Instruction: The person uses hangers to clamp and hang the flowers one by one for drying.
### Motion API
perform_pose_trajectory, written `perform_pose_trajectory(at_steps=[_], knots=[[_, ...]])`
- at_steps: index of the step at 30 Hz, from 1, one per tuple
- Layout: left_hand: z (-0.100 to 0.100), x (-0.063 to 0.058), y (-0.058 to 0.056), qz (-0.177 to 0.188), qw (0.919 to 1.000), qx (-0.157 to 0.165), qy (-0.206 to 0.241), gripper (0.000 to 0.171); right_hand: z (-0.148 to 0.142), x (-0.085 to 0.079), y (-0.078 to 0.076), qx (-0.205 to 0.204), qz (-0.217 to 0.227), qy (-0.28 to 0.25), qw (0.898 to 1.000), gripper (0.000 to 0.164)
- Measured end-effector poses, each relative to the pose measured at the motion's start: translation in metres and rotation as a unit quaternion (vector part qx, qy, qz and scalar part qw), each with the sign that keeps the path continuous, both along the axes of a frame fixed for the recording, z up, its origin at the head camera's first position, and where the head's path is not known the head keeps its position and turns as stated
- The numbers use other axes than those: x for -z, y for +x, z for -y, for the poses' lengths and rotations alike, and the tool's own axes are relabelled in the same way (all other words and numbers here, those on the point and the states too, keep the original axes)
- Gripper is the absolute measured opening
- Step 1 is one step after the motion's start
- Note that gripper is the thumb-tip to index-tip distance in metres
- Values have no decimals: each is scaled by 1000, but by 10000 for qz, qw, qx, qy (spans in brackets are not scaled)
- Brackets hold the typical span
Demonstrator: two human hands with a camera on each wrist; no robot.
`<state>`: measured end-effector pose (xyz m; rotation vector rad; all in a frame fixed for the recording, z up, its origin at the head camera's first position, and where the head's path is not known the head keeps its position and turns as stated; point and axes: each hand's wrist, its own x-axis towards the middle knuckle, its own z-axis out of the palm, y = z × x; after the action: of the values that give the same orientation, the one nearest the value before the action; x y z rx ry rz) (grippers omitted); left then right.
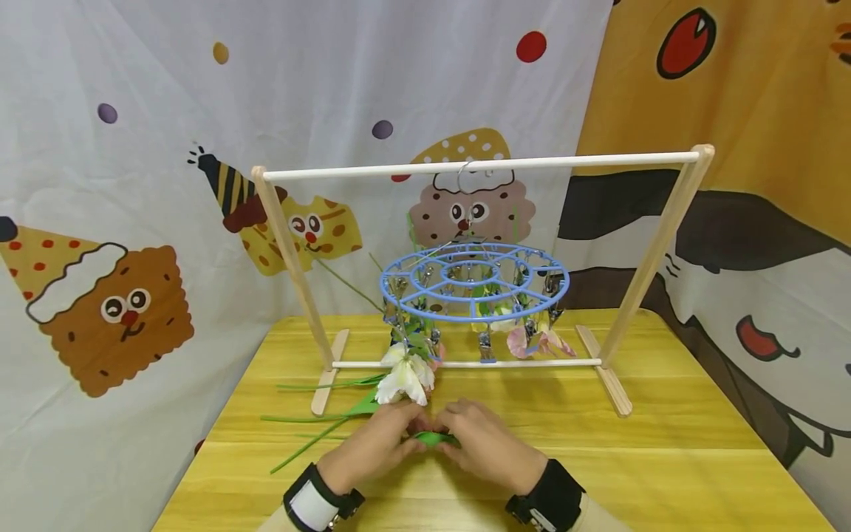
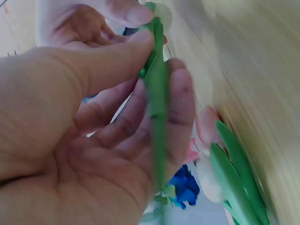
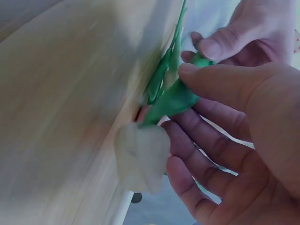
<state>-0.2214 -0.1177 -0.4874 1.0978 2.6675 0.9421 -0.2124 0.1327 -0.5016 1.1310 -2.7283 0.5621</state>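
Close to the front of the table, both hands hold a white artificial tulip [image 3: 143, 157] with green leaves. My left hand [image 1: 379, 441] pinches the green stem and leaf [image 2: 157, 93] between thumb and fingers. Right beside it, my right hand [image 1: 488, 443] pinches a leaf [image 3: 176, 101] below the flower head, its other fingers spread underneath. From the head view only a bit of green leaf [image 1: 433, 438] shows between the hands; the bloom is hidden there. More tulips with green stems [image 1: 302, 418] lie on the table to the left of the hands.
Behind the hands stands a wooden rack [image 1: 479, 164], from which a round blue clip hanger [image 1: 473, 319] hangs. Clips hold several flowers, among them a white one [image 1: 404, 378] and a pink one [image 1: 518, 343]. A blue flower [image 2: 184, 187] shows in the left wrist view. A printed cloth [image 1: 299, 89] hangs behind.
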Motion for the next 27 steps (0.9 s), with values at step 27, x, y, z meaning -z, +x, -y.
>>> perform_pose_trajectory(at_steps=[27], knots=[[-6,-46,26,-2155,9760,-264,-168,14,-83,-27,8,791,-482,144,9956,28]])
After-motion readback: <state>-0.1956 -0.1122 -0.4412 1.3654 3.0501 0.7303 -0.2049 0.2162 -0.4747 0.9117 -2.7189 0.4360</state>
